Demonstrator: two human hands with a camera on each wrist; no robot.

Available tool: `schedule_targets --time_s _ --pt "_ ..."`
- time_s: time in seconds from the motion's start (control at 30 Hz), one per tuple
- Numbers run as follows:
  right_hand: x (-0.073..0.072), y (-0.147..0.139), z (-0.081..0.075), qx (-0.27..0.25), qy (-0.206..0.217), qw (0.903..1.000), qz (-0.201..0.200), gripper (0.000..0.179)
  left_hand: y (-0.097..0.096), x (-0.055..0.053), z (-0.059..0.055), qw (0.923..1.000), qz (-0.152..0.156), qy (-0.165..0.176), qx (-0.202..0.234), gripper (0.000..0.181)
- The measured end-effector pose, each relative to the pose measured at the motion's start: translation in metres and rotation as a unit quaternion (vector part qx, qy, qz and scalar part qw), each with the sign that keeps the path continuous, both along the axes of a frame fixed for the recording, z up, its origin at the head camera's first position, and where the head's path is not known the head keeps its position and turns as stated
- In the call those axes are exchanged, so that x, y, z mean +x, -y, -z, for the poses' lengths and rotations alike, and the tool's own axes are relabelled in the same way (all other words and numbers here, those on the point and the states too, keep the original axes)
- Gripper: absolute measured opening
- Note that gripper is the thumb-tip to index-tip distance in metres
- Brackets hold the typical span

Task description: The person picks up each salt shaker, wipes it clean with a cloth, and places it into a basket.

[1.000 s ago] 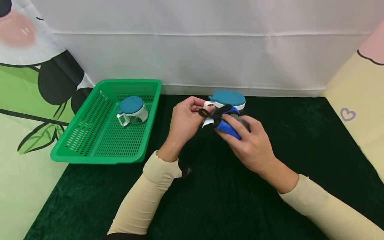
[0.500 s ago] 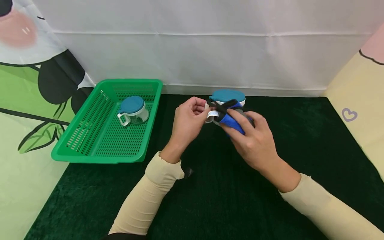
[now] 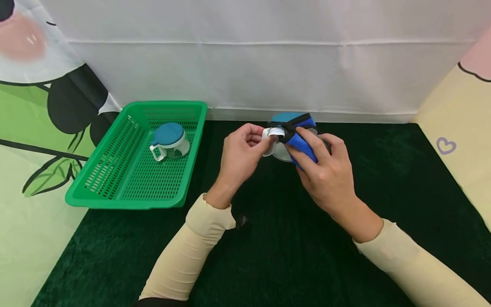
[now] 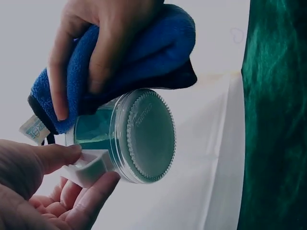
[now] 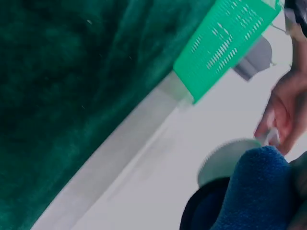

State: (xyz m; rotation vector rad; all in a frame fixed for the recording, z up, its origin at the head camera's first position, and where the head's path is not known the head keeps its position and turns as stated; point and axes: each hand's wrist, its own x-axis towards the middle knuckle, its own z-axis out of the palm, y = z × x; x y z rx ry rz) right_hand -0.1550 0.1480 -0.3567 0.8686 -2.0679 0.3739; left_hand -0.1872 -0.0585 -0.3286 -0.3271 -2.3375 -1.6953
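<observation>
My left hand (image 3: 243, 155) pinches the white handle (image 4: 91, 167) of a clear glass jar (image 4: 148, 136) between thumb and fingers. In the left wrist view the jar is tipped on its side, its ridged round base facing the camera. My right hand (image 3: 326, 170) grips a folded blue cloth (image 4: 144, 52) with black edging and a small white tag (image 4: 34, 130), held against the jar's side. From the head view, the jar's blue lid (image 3: 285, 117) shows only in part behind the cloth. The right wrist view has the cloth (image 5: 261, 187) overlapping the jar.
On the left of the dark green table cover (image 3: 291, 256) stands a green perforated basket (image 3: 126, 204). Inside it sits a similar lidded jar (image 3: 170, 140) with a blue lid and white handle. A white sheet (image 3: 245, 76) hangs behind the table.
My right hand has moved the blue cloth slightly up and right over the jar. The jar has tilted so its base now shows below the cloth. My left hand has hardly moved.
</observation>
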Motion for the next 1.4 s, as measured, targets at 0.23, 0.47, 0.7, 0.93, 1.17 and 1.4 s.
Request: schedule_targets --time_s 0.23,0.47,0.7,0.93,1.17,1.4 --pt "0.008 -0.006 0.012 0.065 0.009 0.9976 -0.021 0.024 0.000 0.000 -0.001 1.0000 -0.005 0.003 -0.004 0.013" --pt "0.005 -0.011 0.007 0.015 -0.001 0.9994 -0.032 0.021 0.000 -0.001 -0.002 1.0000 0.006 -0.004 0.003 0.018" --pt "0.006 -0.017 0.008 -0.009 -0.003 0.9994 -0.034 0.028 0.000 0.000 -0.002 0.9995 0.028 0.001 0.015 0.020" --pt "0.007 -0.013 0.008 0.002 -0.025 0.9987 -0.044 0.022 0.001 0.001 -0.003 0.9993 0.030 0.004 0.020 0.017" --pt "0.006 -0.019 0.002 -0.054 -0.012 0.9979 -0.034 0.023 0.000 0.002 -0.005 0.9984 0.050 0.012 0.024 0.019" --pt "0.011 -0.011 0.011 -0.003 -0.027 0.9981 -0.054 0.023 -0.001 0.003 -0.006 0.9988 0.042 0.012 0.025 0.015"
